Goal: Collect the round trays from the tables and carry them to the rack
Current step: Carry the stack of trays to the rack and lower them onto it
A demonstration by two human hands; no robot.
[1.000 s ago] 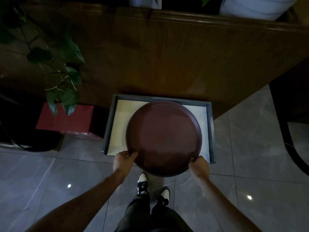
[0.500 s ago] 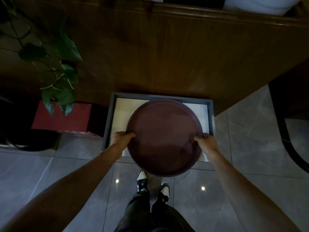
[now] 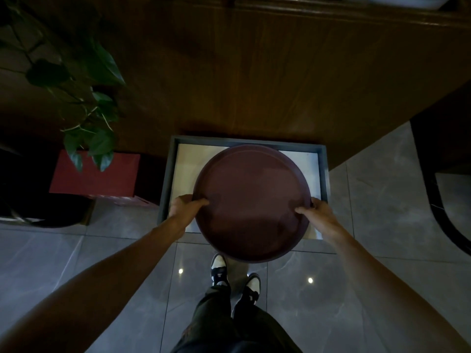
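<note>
A dark maroon round tray [image 3: 251, 200] hangs level in front of me, held by both hands. My left hand [image 3: 184, 205] grips its left rim with the thumb over the edge. My right hand [image 3: 316, 212] grips the right rim the same way. Below the tray lies a grey-framed rectangular rack [image 3: 168, 174] with a pale floor, set on the ground against a wooden wall. The tray covers most of the rack's middle and overhangs its near edge.
A tall wooden panel wall [image 3: 254, 72] rises behind the rack. A red box [image 3: 102, 178] and a leafy plant [image 3: 89, 115] stand to the left. A dark curved chair leg [image 3: 438, 212] is at right. My feet [image 3: 234, 276] stand on grey tiles.
Both hands slid from the tray's near edge to its left and right sides. The tray stayed over the rack, shifting slightly forward.
</note>
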